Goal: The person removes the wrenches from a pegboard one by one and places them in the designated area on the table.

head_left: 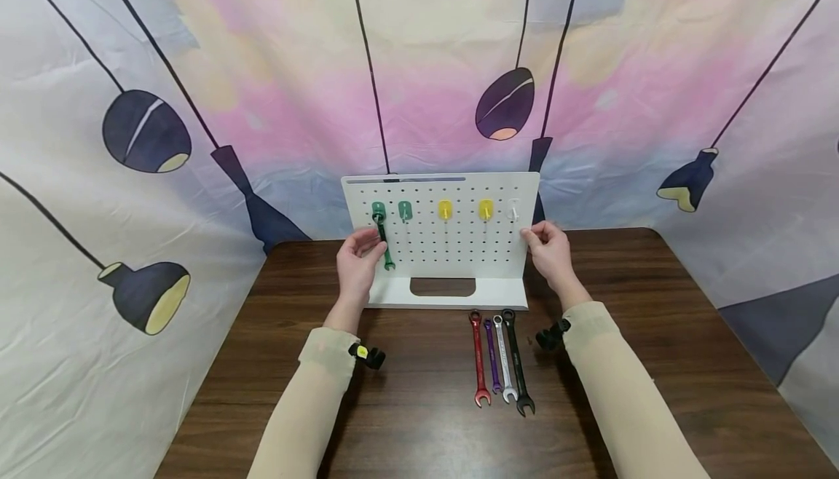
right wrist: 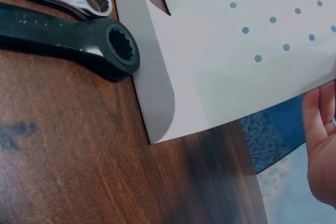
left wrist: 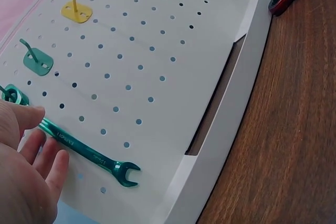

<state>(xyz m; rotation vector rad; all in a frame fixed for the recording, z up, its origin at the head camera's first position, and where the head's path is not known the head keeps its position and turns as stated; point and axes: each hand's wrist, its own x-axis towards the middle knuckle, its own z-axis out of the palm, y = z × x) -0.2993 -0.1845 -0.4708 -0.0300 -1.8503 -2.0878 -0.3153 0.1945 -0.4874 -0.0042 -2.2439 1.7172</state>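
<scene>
A white pegboard (head_left: 426, 246) stands upright, with a row of green, yellow and clear hooks. On the leftmost hook hangs a green combination wrench (left wrist: 84, 150), its ring end over the hook and its open end pointing down. My left hand (head_left: 357, 264) pinches the upper shaft of that wrench between thumb and fingers. The thumb side covers part of the shaft in the left wrist view. At the board's right edge, my right hand (head_left: 552, 253) grips it, thumb in front and fingers behind. In the right wrist view only some fingers (right wrist: 315, 114) show by that edge.
Before the board lie a red wrench (head_left: 479, 362), a purple wrench (head_left: 491, 355), a silver wrench (head_left: 503, 359) and a black wrench (head_left: 518, 362), side by side on the brown wooden table (head_left: 419, 435). Patterned fabric (head_left: 295, 64) hangs behind the table.
</scene>
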